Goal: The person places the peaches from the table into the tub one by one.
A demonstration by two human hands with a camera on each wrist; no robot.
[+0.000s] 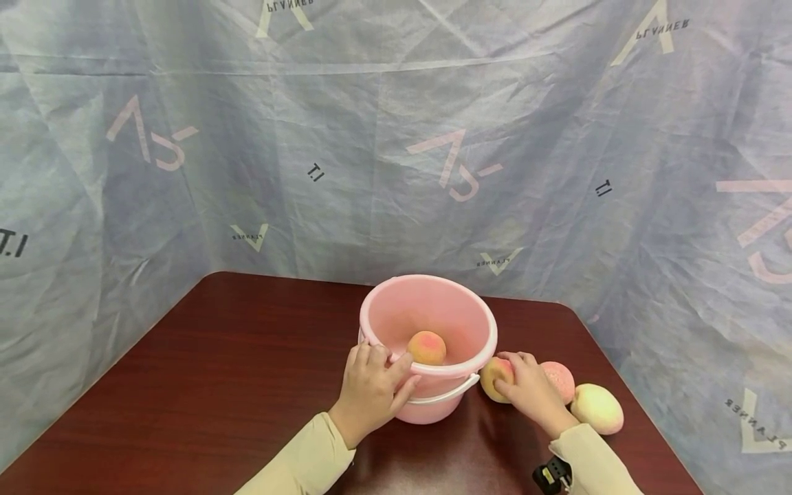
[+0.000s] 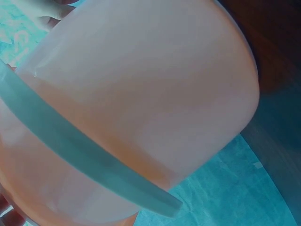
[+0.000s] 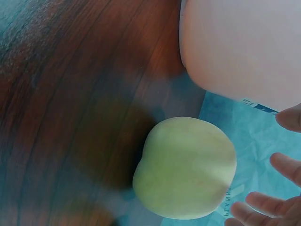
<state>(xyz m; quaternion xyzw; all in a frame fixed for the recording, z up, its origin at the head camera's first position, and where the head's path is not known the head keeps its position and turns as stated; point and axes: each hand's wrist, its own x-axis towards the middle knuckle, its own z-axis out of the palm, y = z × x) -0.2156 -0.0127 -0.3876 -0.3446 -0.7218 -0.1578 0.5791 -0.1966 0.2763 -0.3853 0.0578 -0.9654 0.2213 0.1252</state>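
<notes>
One peach (image 1: 493, 378) (yellow, pinkish) | right hand (image 1: 531, 386) spread around it | left hand (image 1: 370, 386) gripping bucket (image 1: 427, 413)

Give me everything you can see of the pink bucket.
The pink bucket is round, tapers toward its base, and looks like smooth plastic. Its thick rim is open upward; its white handle hangs down the near side. It stands on the dark red table, a peach-like fruit inside. The left hand holds the near-left rim. Whether the bucket tilts slightly is unclear.

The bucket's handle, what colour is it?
The handle is white; it shows best in the head view.
</notes>
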